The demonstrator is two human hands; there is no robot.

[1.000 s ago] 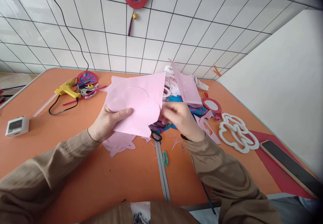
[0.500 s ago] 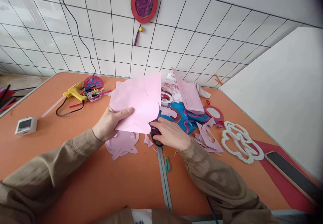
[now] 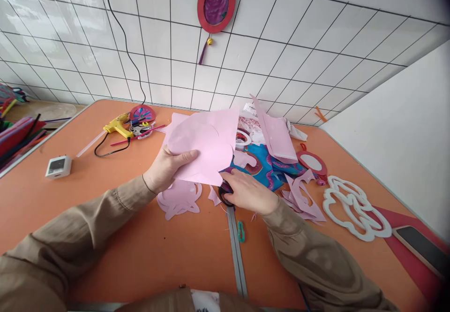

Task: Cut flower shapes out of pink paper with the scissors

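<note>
My left hand (image 3: 168,170) pinches a sheet of pink paper (image 3: 207,145) by its lower left edge and holds it above the orange table (image 3: 105,218). A rounded outline is drawn on the sheet. My right hand (image 3: 246,191) is closed over the black handles of a pair of scissors (image 3: 225,194) lying on the table just under the paper's lower right corner. A pink cut-out shape (image 3: 179,198) lies below the sheet.
A yellow glue gun (image 3: 116,126) and its cable lie at the back left. A small white device (image 3: 58,166) sits at the left. Pink scraps (image 3: 304,197), blue patterned paper (image 3: 260,164), a white cut-out frame (image 3: 351,206) and a dark phone (image 3: 422,251) lie on the right.
My right hand dropped from the paper's right edge to the scissors on the table and closed on their handles. The view shifted slightly left and up.
</note>
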